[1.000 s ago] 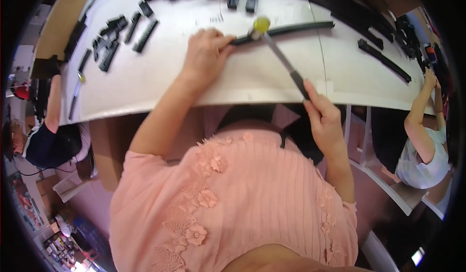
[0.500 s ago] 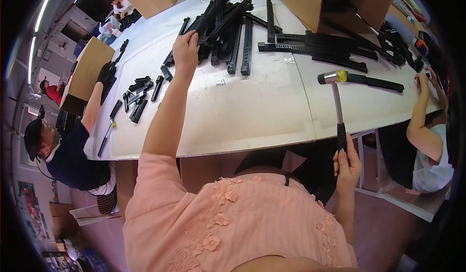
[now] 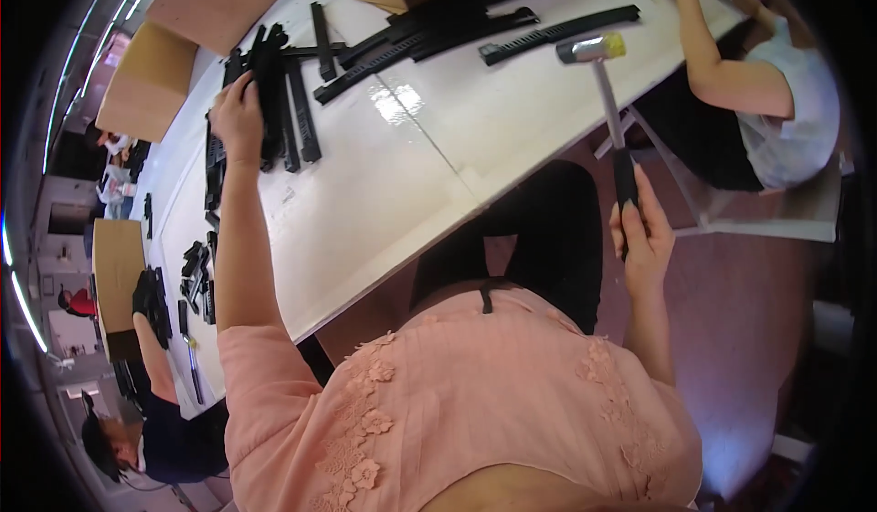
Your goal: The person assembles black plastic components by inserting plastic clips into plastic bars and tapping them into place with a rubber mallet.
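My right hand is wrapped round the black grip of a mallet, held upright in front of the table's near edge. The mallet has a metal shaft and a head with one dark face and one yellow face. My left hand reaches over the table to a pile of long black slotted plastic strips. Its fingers are closed round a black strip at the pile's near side; the hand and other strips partly hide that piece.
More long strips lie across the far side of the white table. Short black pieces and a second mallet lie at the left. Cardboard boxes stand beyond. Co-workers sit at left and right.
The whole view has swung to the right, so the table now slants across it. My left hand stays at the strip pile, and my right hand still holds the mallet up.
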{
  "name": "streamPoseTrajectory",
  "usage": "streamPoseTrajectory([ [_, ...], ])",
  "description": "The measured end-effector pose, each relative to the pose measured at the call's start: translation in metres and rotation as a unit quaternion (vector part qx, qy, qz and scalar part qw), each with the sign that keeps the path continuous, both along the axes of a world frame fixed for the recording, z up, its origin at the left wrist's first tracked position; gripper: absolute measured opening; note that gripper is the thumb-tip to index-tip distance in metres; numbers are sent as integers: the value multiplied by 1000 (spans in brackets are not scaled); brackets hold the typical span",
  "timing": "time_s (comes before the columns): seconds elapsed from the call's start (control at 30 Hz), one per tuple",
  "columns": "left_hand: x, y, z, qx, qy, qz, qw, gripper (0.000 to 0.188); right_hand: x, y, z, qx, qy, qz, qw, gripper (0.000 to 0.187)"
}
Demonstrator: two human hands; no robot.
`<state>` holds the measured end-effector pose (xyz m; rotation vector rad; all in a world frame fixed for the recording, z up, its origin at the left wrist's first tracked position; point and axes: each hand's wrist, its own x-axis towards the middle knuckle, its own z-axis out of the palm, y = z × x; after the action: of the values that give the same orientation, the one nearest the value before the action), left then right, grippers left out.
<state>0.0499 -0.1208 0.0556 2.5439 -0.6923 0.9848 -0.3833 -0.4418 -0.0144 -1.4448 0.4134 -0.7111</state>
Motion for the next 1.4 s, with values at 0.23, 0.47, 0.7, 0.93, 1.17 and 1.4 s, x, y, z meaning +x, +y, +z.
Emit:
streamPoseTrajectory([
  [0.23, -129, -229, -34, 54, 52, -398, 914, 25, -5, -1, 7, 77, -33, -39, 996, 42],
  [0.47, -134, -258, -61, 123, 132, -325, 928, 36, -22, 3, 1, 58, 16, -7, 998, 43],
  [0.7, -140, -152, -25, -72, 531, -264, 802, 32, -4, 8, 2, 48, 50, 24, 997, 44],
  [0.93, -154, -15, -45, -1, 278, -193, 941, 28, 42, 45, 10, 2, 88, 182, 979, 45],
  [1.17, -181, 39, -57, 37, 200, -101, 974, 25, 69, 79, 30, -93, 133, 252, 954, 45],
  [1.4, -184, 43, -68, -1, 122, -83, 989, 17, 88, 92, 33, -234, 137, 262, 926, 42],
])
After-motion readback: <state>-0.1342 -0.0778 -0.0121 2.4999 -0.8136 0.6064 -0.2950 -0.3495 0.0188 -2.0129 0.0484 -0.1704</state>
